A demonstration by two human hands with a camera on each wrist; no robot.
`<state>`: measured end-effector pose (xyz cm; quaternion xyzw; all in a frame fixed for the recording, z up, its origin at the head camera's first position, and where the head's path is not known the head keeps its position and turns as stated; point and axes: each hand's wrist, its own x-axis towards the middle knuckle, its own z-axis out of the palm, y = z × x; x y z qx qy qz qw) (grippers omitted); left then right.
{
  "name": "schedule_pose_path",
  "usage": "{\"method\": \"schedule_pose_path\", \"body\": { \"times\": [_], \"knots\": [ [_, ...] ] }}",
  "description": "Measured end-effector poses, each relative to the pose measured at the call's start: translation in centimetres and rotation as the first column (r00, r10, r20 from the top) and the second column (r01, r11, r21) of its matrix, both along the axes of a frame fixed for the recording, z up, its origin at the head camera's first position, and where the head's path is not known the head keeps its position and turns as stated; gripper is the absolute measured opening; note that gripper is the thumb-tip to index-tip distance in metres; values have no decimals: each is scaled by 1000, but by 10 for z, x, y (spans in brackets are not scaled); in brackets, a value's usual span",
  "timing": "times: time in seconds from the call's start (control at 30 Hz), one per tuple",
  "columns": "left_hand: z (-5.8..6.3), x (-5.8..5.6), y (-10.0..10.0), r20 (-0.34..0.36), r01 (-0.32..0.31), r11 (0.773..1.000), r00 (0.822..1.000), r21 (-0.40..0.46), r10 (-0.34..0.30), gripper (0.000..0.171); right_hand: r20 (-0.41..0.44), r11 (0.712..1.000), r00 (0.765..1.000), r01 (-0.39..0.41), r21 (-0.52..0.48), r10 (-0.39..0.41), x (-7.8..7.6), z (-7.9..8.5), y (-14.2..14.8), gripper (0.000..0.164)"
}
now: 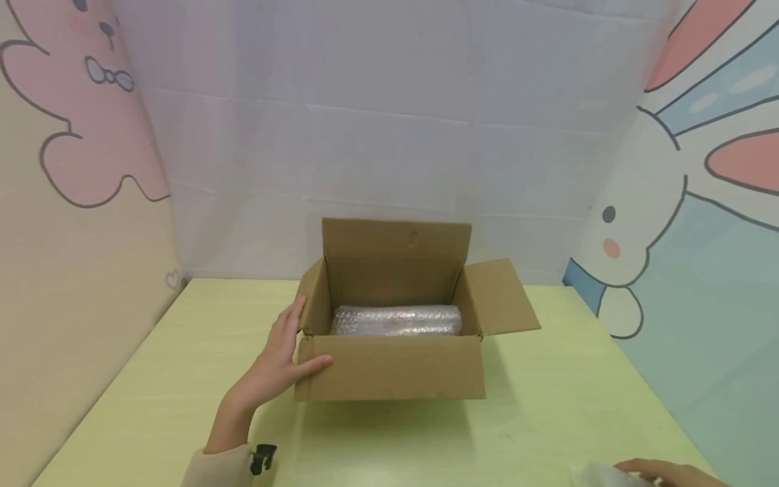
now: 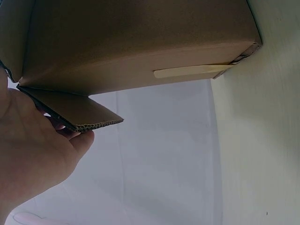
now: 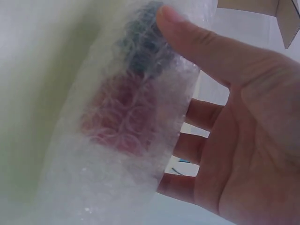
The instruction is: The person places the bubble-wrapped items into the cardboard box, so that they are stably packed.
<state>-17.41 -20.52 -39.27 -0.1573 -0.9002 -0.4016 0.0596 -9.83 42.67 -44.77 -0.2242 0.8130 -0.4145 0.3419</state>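
Note:
An open cardboard box (image 1: 389, 368) stands on the table with bubble-wrapped contents (image 1: 397, 319) lying inside. At the box's left corner, my left hand (image 1: 275, 358) grips it, thumb over the front flap and fingers along the left side flap (image 2: 70, 107). My right hand (image 3: 243, 112) holds a bubble-wrapped package (image 3: 124, 112), thumb on the near face and fingers behind it. Dark teal and red patches show blurred through the wrap. In the head view this right hand (image 1: 666, 470) and package (image 1: 602, 475) are cut off at the lower right edge.
The box's right flap (image 1: 502, 297) sticks out sideways and its back flap (image 1: 395, 237) stands up. The pale yellow-green table (image 1: 566, 379) ends at a white cloth (image 1: 377, 135) behind. Walls with cartoon animals (image 1: 645, 216) flank both sides.

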Motion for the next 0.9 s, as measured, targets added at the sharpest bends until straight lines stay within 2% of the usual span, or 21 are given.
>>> {"method": "schedule_pose_path", "body": {
  "times": [0.03, 0.07, 0.13, 0.2, 0.3, 0.37, 0.43, 0.53, 0.57, 0.63, 0.7, 0.8, 0.9],
  "knots": [
    [0, 0, 0, -2, 0, 1000, 1000, 1, 0, 108, -22, 999, 1000, 5, 53, -4, -2, 7, -3, 55],
    [0, 0, 0, -2, 1, 1000, 1000, 2, -1, 108, -28, 997, 1000, 1, 71, 1, -6, 15, -5, 55],
    [0, 0, 1, -3, 0, 1000, 1000, 4, 0, 108, -94, 995, 995, -34, 98, 43, -12, 28, -8, 53],
    [0, 0, 1, -6, 1, 1000, 1000, 3, -1, 108, -146, 987, 989, -15, 163, 39, -17, 42, -13, 50],
    [0, 0, 1, -4, 1, 1000, 1000, 3, -1, 108, -259, 952, 964, 33, 305, 50, -25, 63, -22, 52],
    [0, 0, 1, -4, 0, 1000, 1000, 3, 0, 108, -307, 913, 951, 85, 399, 46, -29, 77, -28, 59],
    [0, 0, 1, -1, -2, 1000, 1000, 4, 2, 108, -392, 882, 915, 108, 460, 92, -33, 90, -32, 69],
    [0, 0, 1, 0, -3, 1000, 1000, 4, 3, 108, -499, 866, 850, 117, 487, 166, -39, 107, -37, 71],
    [0, 0, 1, -1, -3, 1000, 1000, 4, 3, 108, -526, 864, 830, 118, 489, 185, -40, 113, -39, 70],
    [0, 1, 1, 2, -4, 1000, 1000, 4, 4, 108, -603, 870, 763, 116, 480, 231, -44, 122, -45, 68],
    [0, 1, 0, 1, -5, 1000, 1000, 3, 5, 108, -645, 873, 719, 113, 475, 259, -47, 131, -52, 67],
    [0, 1, 0, 0, -5, 1000, 1000, 3, 5, 108, -709, 871, 636, 114, 478, 306, -52, 145, -64, 67],
    [0, 1, 1, -5, -5, 1000, 1000, 2, 5, 108, -678, 837, 657, 127, 533, 332, -58, 166, -84, 71]
  ]
}}
